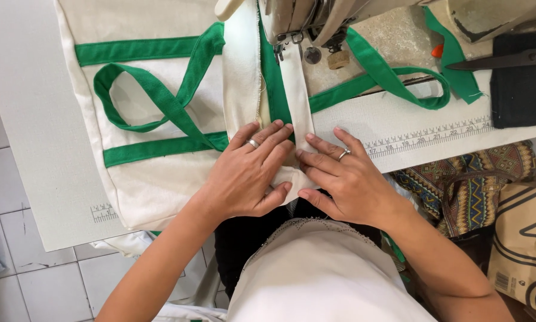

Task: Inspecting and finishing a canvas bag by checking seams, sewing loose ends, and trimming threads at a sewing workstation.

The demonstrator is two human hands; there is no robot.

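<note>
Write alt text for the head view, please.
Left hand and right hand press a cream fabric strip flat, leading under a sewing machine; a cream bag with green straps lies left, scissors right.

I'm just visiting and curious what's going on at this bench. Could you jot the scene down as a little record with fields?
Setting: sewing table with a printed ruler, seen from above
Left hand: flat on the cream strip, ring on one finger
Right hand: flat beside it, pressing the strip's folded end, also ringed
Fabric: cream bag with green straps
Machine: sewing machine, its foot over the strip
Right side: scissors on a dark cloth; patterned bag below the table edge
</note>
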